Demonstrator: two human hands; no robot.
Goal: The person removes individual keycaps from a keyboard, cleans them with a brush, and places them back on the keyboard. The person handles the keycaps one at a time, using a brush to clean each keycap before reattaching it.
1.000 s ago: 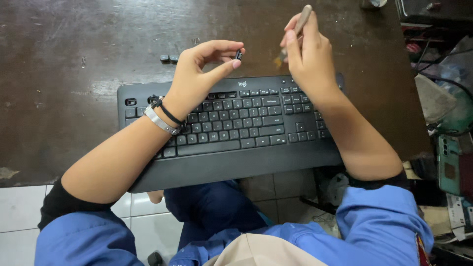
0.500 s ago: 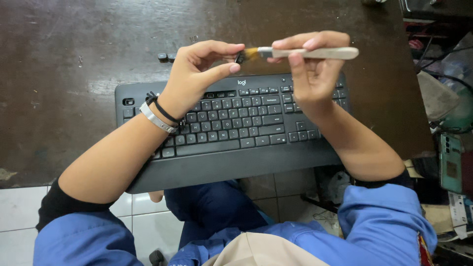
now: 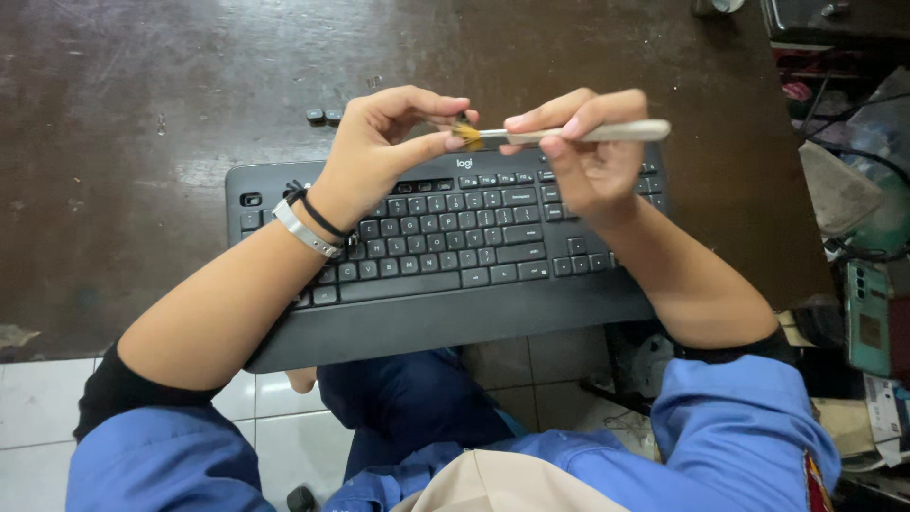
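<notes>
the right hand (image 3: 583, 156) pinches a pale brush (image 3: 578, 134) lying sideways, yellow tip pointing left at the small dark key (image 3: 462, 121) pinched in the left hand (image 3: 379, 152).

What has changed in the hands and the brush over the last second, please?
The right hand swung the brush from upright to level, bristles now at the small keycap pinched in the left hand. Both grips, the keyboard and two loose keycaps stayed put.

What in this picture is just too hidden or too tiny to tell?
Head view, the only one:
- Small dark piece pinched by the left hand: mostly covered by fingers, kind unclear.
- Brush handle middle: hidden inside the right hand.
- Keyboard left keys: under the forearm.
- Two small dark bits on the table: too tiny.
</notes>
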